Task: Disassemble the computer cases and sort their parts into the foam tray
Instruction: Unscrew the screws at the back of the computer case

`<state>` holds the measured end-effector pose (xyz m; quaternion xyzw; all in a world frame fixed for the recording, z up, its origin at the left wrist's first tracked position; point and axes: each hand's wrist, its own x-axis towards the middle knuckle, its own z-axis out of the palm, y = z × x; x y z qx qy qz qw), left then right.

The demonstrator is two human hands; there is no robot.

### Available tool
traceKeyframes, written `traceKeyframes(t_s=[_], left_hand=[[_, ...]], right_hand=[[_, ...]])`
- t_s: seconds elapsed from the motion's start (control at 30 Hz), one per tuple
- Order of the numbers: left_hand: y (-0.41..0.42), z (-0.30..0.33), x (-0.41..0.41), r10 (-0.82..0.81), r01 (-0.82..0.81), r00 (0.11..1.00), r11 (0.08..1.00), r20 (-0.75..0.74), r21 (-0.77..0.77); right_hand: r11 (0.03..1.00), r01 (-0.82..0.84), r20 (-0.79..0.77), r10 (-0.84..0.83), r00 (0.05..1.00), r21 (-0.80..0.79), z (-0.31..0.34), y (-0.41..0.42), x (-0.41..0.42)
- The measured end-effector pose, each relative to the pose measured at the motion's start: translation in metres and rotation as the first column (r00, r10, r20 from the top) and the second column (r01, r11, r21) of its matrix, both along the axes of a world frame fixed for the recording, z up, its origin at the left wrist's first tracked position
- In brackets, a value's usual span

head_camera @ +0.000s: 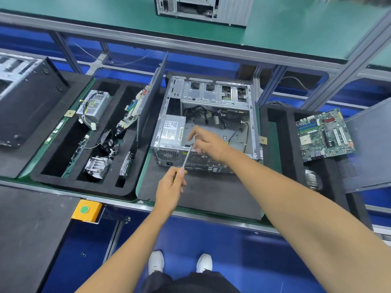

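An open silver computer case (211,92) lies on a dark mat in the middle, with its power supply (172,132) and black cables inside. My left hand (170,188) grips a yellow-handled screwdriver (186,156) whose tip reaches the case's rear top edge beside the power supply. My right hand (206,140) hovers at that tip, fingers pinched as if on something small; what it holds is too small to tell. The black foam tray (69,180) to the left holds a power supply (93,105), a motherboard (132,112), a fan and a heatsink (97,166).
A dark side panel (151,98) leans between tray and case. On the right, another foam tray (281,132) carries a green motherboard (323,134). A black case (27,96) sits far left, another case (203,7) on the upper shelf. A yellow button box (86,210) sits on the bench's front edge.
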<state>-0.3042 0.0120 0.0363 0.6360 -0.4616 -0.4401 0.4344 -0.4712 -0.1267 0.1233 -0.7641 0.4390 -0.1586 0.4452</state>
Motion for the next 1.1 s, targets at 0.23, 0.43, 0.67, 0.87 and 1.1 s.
traceKeyframes(t_s=[0.23, 0.43, 0.67, 0.87, 1.1], left_hand=[[-0.002, 0.009, -0.016, -0.03, 0.03, 0.999, 0.999, 0.045, 0.018], [-0.012, 0.024, -0.03, -0.033, 0.027, 0.988, 0.999, 0.153, 0.041], [-0.028, 0.037, -0.048, -0.027, 0.02, 0.981, 0.999, 0.193, 0.039], [-0.033, 0.036, -0.057, -0.032, 0.013, 0.962, 0.997, 0.272, 0.071], [-0.036, 0.032, -0.06, -0.03, 0.003, 0.959, 0.995, 0.282, 0.095]], right_hand=[[0.973, 0.074, 0.181, -0.115, 0.977, 0.221, 0.012, 0.002, -0.004], [0.948, 0.299, 0.167, -0.314, 0.934, 0.111, 0.014, -0.011, -0.046], [0.719, 0.678, 0.096, -0.672, 0.734, -0.156, -0.003, -0.01, -0.156], [0.608, 0.793, -0.118, -0.785, 0.608, 0.041, -0.059, 0.032, -0.235], [0.525, 0.825, -0.563, -0.626, 0.54, 0.208, -0.118, 0.087, -0.27]])
